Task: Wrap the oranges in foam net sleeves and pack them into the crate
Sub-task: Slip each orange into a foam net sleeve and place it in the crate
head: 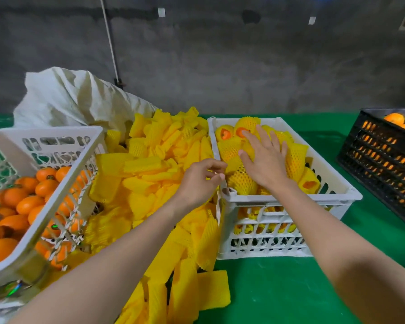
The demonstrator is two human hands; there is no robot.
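The right hand [264, 160] is laid flat, fingers straight and spread, on the wrapped oranges [241, 181] heaped in the white crate [290, 199]; nothing is grasped by it. Beyond its fingertips, two wrapped oranges [225, 134] are turned with the open sleeve ends towards the camera, so that bare peel is shown. Just right of the hand, one sleeved orange [295, 160] is set with its long axis running from near to far. Nearer the wrist, another [310, 181] is tipped with its open end facing forward.

The left hand [199, 181] is held at the crate's near left corner with fingers and thumb curled together. Whether anything is pinched there cannot be told.

Under and left of the left hand, a loose pile of flattened yellow foam net sleeves [150, 164] is spread over the green tabletop [278, 288], pointing every way. Further left, unwrapped oranges [26, 202] are held in a white basket [45, 141]; small stickers are seen on some, but nothing on them can be read. A white sack [68, 97] is slumped beyond the pile. Well right of the right hand, more oranges are kept in a black crate [379, 164].
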